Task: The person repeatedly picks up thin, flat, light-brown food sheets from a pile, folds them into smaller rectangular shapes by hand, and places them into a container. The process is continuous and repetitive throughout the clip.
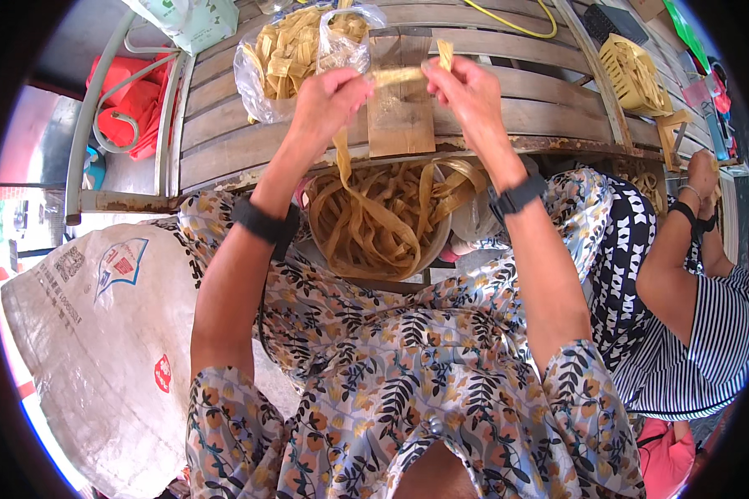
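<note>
Between my two hands a pale yellow flat strip (pixel 397 77) is stretched above a wooden board (pixel 401 128) on the slatted table. My left hand (pixel 332 100) pinches the strip's left part, and a long tail (pixel 343 162) hangs from it down to the tub. My right hand (pixel 468 87) grips the other end, with a short piece sticking up past the thumb. Below my hands a round tub (pixel 440 243) holds many tangled brownish-yellow strips (pixel 374 218). Left of the board stands a clear plastic bag (pixel 249 93) full of short folded strip pieces (pixel 284 53).
A co-worker's arms (pixel 674 268) are at the right, near a wooden stand (pixel 671 134) and a yellow basket (pixel 636 75) of strips. A yellow cord (pixel 546 28) lies on the slatted table (pixel 537 118). A large white woven sack (pixel 112 349) stands at my left.
</note>
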`<state>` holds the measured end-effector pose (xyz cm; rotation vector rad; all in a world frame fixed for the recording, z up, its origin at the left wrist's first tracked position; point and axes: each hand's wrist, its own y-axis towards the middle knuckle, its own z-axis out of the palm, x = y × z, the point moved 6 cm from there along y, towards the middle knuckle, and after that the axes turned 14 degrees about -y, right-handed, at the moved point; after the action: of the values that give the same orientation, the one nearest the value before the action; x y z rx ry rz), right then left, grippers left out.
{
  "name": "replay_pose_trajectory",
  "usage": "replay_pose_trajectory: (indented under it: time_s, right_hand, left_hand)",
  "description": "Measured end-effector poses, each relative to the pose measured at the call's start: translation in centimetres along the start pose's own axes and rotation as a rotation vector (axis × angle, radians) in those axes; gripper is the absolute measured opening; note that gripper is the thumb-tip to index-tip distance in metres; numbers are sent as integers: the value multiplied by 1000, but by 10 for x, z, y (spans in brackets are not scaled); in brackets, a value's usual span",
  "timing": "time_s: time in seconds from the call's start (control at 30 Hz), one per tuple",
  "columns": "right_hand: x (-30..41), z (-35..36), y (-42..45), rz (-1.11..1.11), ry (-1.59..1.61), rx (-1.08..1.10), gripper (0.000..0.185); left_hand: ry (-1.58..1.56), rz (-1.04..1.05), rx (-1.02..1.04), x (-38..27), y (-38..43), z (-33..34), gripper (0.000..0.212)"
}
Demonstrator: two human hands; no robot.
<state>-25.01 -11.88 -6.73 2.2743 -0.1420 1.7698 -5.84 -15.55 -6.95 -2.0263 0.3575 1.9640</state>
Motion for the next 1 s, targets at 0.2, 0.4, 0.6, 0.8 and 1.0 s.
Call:
replay_pose_trajectory:
  time_s: [0.2, 0.4, 0.6, 0.8, 1.0]
  right_hand:
    - [-22, 13, 11, -24, -452, -131, 31]
    - [25, -7, -57, -320, -613, -65, 31]
    - [33, -1, -86, 71, 20, 317, 13]
    - [50, -15, -97, -216, -102, 251, 14]
    - [63, -18, -103, -392, -246, 232, 19]
  left_hand:
    - [51, -3, -120, 34, 19, 0, 19]
    - [-196, -126, 35, 19, -49, 8, 17]
    - [-293, -183, 280, -8, -88, 52, 21]
    - [-732, -529, 338, 5, -121, 50, 30]
    - [-763, -613, 212, 24, -145, 51, 17]
